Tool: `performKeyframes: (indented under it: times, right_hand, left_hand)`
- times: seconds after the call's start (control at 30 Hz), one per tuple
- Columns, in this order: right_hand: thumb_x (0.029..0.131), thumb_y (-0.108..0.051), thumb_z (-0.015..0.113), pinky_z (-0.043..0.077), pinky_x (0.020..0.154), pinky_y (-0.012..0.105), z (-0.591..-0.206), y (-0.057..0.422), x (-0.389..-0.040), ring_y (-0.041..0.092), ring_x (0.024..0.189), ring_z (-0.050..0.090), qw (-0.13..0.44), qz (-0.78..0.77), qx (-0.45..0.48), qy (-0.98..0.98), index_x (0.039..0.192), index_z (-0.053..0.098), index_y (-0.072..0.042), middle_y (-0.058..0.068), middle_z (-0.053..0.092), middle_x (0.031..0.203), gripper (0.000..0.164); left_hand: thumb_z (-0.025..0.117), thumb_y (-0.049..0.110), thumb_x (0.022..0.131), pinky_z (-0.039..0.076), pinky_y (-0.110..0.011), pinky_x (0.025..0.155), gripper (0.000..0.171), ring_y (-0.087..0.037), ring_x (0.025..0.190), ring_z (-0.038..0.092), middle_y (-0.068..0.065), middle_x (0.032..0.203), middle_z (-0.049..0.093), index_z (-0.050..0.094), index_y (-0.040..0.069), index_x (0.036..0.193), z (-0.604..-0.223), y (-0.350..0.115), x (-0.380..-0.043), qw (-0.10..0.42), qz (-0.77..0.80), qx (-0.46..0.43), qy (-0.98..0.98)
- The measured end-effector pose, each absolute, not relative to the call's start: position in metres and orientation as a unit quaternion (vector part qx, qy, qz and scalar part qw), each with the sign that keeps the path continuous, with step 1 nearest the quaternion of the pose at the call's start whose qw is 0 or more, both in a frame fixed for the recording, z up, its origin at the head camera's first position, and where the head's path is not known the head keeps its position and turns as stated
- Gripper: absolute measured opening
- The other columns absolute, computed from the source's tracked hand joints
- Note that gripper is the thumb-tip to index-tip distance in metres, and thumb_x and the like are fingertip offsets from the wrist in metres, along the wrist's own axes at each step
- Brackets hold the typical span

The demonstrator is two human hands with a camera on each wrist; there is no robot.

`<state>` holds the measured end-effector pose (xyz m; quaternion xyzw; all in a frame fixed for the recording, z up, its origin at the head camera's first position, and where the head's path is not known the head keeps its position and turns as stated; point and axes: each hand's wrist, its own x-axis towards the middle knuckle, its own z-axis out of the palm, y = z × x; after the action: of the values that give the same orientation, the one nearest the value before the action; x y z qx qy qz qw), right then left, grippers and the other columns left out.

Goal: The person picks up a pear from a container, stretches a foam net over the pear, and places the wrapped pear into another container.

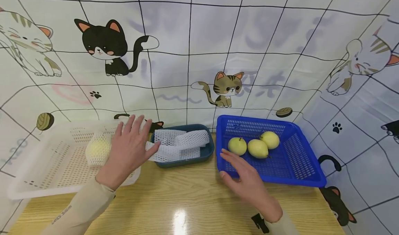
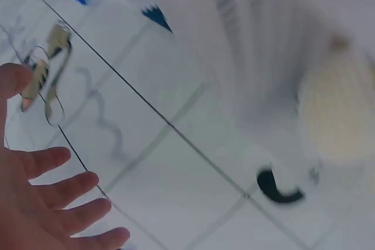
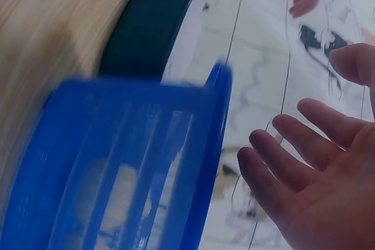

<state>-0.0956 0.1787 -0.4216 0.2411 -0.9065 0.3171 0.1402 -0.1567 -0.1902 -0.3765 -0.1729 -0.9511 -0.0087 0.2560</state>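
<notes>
My left hand (image 1: 129,150) hovers over the right end of the white basket (image 1: 43,179), fingers spread and holding nothing. Beside it in that basket sits a pear in a white foam net (image 1: 98,150), blurred in the left wrist view. My right hand (image 1: 246,183) is empty too, its fingers extended by the near left corner of the blue basket (image 1: 299,181). Inside the blue basket lie three bare yellow-green pears (image 1: 258,148), grouped toward the left. White foam nets (image 1: 177,148) fill the teal tray (image 1: 184,164) between the baskets, partly behind my left thumb.
All three containers stand on a wooden table (image 1: 174,200), along its back. Behind them rises a white cloth (image 1: 174,65) with grid lines and cartoon cats, continuing round both sides. A small black object (image 1: 260,223) shows by my right wrist.
</notes>
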Motion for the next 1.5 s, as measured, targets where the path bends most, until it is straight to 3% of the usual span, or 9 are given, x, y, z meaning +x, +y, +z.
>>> performKeyframes:
  times: [0.2, 0.4, 0.63, 0.73, 0.93, 1.1, 1.33, 1.5]
  right_hand:
    - [0.096, -0.022, 0.074, 0.046, 0.105, 0.057, -0.42, 0.203, -0.099, 0.033, 0.139, 0.051, 0.151, 0.309, 0.196, -0.918, 0.148, 0.056, -0.013, 0.007, 0.052, 0.154, 0.056]
    - [0.1, -0.023, 0.07, 0.044, 0.105, 0.059, -0.418, 0.218, -0.106, 0.036, 0.14, 0.049, 0.145, 0.329, 0.171, -0.917, 0.154, 0.049, -0.01, 0.011, 0.049, 0.157, 0.059]
    - [0.104, -0.032, 0.064, 0.049, 0.096, 0.065, -0.412, 0.229, -0.108, 0.046, 0.135, 0.051, 0.117, 0.37, 0.115, -0.915, 0.159, 0.041, -0.016, 0.014, 0.044, 0.159, 0.061]
    - [0.104, -0.032, 0.064, 0.053, 0.091, 0.064, -0.405, 0.233, -0.108, 0.05, 0.132, 0.052, 0.115, 0.394, 0.093, -0.907, 0.16, 0.041, -0.017, 0.018, 0.042, 0.159, 0.062]
    - [0.103, -0.028, 0.066, 0.044, 0.105, 0.062, -0.383, 0.243, -0.115, 0.045, 0.142, 0.043, 0.101, 0.422, 0.097, -0.896, 0.162, 0.035, -0.013, 0.02, 0.039, 0.161, 0.068]
    - [0.102, -0.039, 0.065, 0.041, 0.103, 0.072, -0.358, 0.253, -0.127, 0.055, 0.14, 0.04, 0.023, 0.375, 0.097, -0.922, 0.164, 0.026, -0.01, 0.026, 0.031, 0.164, 0.079]
    - [0.1, -0.047, 0.066, 0.031, 0.113, 0.068, -0.339, 0.263, -0.155, 0.052, 0.146, 0.031, -0.018, 0.346, 0.106, -0.932, 0.165, 0.023, -0.009, 0.026, 0.027, 0.165, 0.086]
    - [0.099, -0.044, 0.068, 0.034, 0.111, 0.069, -0.345, 0.271, -0.181, 0.052, 0.144, 0.036, -0.046, 0.331, 0.153, -0.93, 0.164, 0.026, -0.01, 0.022, 0.029, 0.166, 0.085]
  left_hand:
    - [0.065, 0.058, 0.092, 0.039, -0.066, 0.109, 0.079, -0.048, 0.14, 0.043, -0.025, 0.15, 0.049, 0.053, -0.001, 0.144, -0.403, -0.148, -0.143, 0.256, -0.108, -0.25, -0.928]
    - [0.041, 0.062, 0.103, 0.037, -0.062, 0.113, 0.076, -0.045, 0.143, 0.041, -0.023, 0.156, 0.043, 0.049, 0.0, 0.147, -0.441, -0.101, -0.122, 0.257, -0.18, -0.347, -0.884]
    - [0.058, 0.06, 0.099, 0.032, -0.062, 0.116, 0.082, -0.033, 0.155, 0.025, -0.013, 0.17, 0.024, 0.036, 0.011, 0.16, -0.466, -0.055, -0.103, 0.171, -0.154, -0.425, -0.876]
    - [0.058, 0.061, 0.099, 0.029, -0.062, 0.118, 0.085, -0.027, 0.157, 0.019, -0.006, 0.173, 0.014, 0.029, 0.014, 0.164, -0.473, -0.04, -0.099, 0.145, -0.132, -0.445, -0.874]
    - [0.051, 0.065, 0.1, 0.028, -0.063, 0.118, 0.086, -0.026, 0.158, 0.016, -0.005, 0.173, 0.013, 0.028, 0.014, 0.165, -0.482, -0.023, -0.096, 0.149, -0.11, -0.44, -0.879]
    - [0.043, 0.071, 0.1, 0.027, -0.063, 0.119, 0.086, -0.027, 0.157, 0.019, -0.007, 0.172, 0.017, 0.03, 0.014, 0.164, -0.488, -0.019, -0.096, 0.153, -0.1, -0.431, -0.884]
    - [0.043, 0.072, 0.1, 0.028, -0.062, 0.119, 0.087, -0.028, 0.157, 0.021, -0.006, 0.172, 0.018, 0.033, 0.013, 0.163, -0.493, -0.016, -0.097, 0.164, -0.087, -0.431, -0.883]
    - [0.042, 0.071, 0.101, 0.031, -0.06, 0.118, 0.085, -0.026, 0.157, 0.018, -0.005, 0.172, 0.017, 0.033, 0.014, 0.163, -0.495, -0.016, -0.097, 0.158, -0.092, -0.43, -0.884]
